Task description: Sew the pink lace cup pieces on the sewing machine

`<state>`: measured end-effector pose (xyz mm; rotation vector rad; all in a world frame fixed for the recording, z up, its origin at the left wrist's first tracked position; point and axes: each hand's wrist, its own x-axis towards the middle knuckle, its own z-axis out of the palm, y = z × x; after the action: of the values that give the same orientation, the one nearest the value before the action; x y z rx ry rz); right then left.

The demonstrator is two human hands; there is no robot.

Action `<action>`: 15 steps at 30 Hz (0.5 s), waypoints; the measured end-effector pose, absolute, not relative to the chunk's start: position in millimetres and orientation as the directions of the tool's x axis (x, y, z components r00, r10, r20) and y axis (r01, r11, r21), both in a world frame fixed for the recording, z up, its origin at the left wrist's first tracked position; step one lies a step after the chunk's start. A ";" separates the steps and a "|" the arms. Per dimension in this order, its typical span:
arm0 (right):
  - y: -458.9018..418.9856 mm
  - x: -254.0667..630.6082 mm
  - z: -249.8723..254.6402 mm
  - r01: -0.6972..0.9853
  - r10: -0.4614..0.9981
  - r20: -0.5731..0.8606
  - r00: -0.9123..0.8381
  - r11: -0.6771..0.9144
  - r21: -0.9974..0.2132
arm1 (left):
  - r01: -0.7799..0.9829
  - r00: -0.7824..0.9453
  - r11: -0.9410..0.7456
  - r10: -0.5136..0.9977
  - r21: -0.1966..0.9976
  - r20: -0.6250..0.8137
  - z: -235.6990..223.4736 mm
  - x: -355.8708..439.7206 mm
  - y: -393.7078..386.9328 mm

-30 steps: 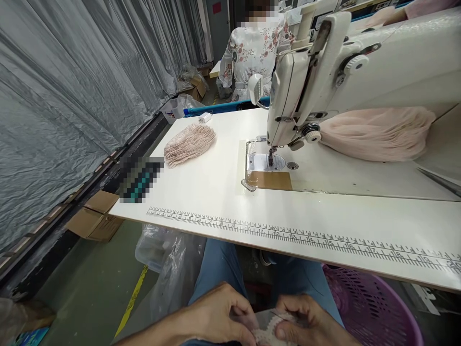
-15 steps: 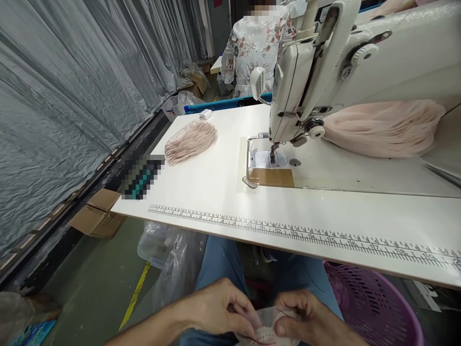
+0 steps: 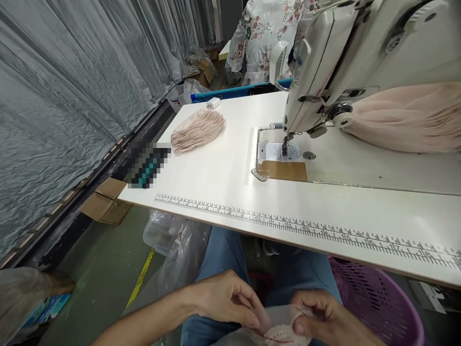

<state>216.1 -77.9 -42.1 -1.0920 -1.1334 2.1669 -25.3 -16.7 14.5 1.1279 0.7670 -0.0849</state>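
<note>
Both my hands are low over my lap, below the table's front edge. My left hand (image 3: 225,302) pinches a small pale lace piece (image 3: 279,330) with a scalloped edge and a red thread on it. My right hand (image 3: 319,317) pinches the same piece from the right, thumb pressed on top. The fingers of both hands are closed on the fabric. Above them stands the white sewing machine (image 3: 345,57) on the white table (image 3: 223,178), with its needle over the metal plate (image 3: 281,153).
A pile of pink lace trims (image 3: 197,130) lies at the table's left back. Pink folded fabric (image 3: 410,117) sits under the machine arm. A ruler scale (image 3: 306,228) runs along the front edge. A purple basket (image 3: 378,302) stands right of my knees, plastic bags (image 3: 176,245) left. A person in a floral top (image 3: 266,33) stands behind.
The camera has tipped down and moved right, so the table and machine sit higher in view. My hands have stayed together on the lace piece, fingers shifting slightly along its edge.
</note>
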 end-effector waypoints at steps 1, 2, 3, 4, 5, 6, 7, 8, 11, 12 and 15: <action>-78.1 217.2 -41.7 -0.037 0.684 -0.439 -0.583 -0.562 -0.826 | 0.435 0.750 0.446 0.301 0.782 -0.589 11.5 -25.4 -17.5; -78.1 218.4 -40.4 -0.036 0.678 -0.445 -0.585 -0.569 -0.821 | 0.452 0.747 0.434 0.292 0.779 -0.597 8.1 -25.5 -18.5; -78.0 219.6 -38.2 -0.029 0.674 -0.455 -0.582 -0.577 -0.816 | 0.475 0.738 0.424 0.286 0.771 -0.612 4.4 -25.7 -19.8; -77.7 220.7 -35.6 -0.019 0.673 -0.473 -0.569 -0.586 -0.810 | 0.496 0.724 0.421 0.282 0.759 -0.629 0.8 -26.1 -21.1; -77.5 221.8 -32.8 -0.005 0.672 -0.496 -0.550 -0.596 -0.803 | 0.510 0.713 0.428 0.275 0.746 -0.645 -2.3 -26.7 -22.3; -77.4 222.7 -30.3 0.008 0.675 -0.518 -0.525 -0.605 -0.796 | 0.513 0.709 0.442 0.265 0.736 -0.654 -4.7 -27.5 -23.4; -77.5 223.4 -28.5 0.017 0.680 -0.536 -0.500 -0.611 -0.791 | 0.505 0.714 0.458 0.254 0.731 -0.652 -6.3 -28.7 -24.0; -77.8 224.0 -27.7 0.016 0.687 -0.546 -0.479 -0.616 -0.788 | 0.487 0.726 0.476 0.245 0.732 -0.643 -7.1 -30.0 -24.3; -80.4 225.2 -31.4 -0.023 0.715 -0.547 -0.436 -0.617 -0.787 | 0.447 0.747 0.532 0.220 0.719 -0.627 -5.4 -33.6 -23.0; -81.6 225.6 -34.2 -0.036 0.724 -0.545 -0.423 -0.615 -0.788 | 0.442 0.743 0.548 0.220 0.710 -0.632 -4.2 -34.3 -22.3; -84.8 226.7 -42.6 -0.056 0.746 -0.541 -0.388 -0.605 -0.794 | 0.429 0.733 0.575 0.229 0.697 -0.640 -0.4 -34.4 -20.6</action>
<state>226.7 -84.8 -42.6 -1.3092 -0.9615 2.0341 -34.4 -20.6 -0.4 0.9766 0.7688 -0.1312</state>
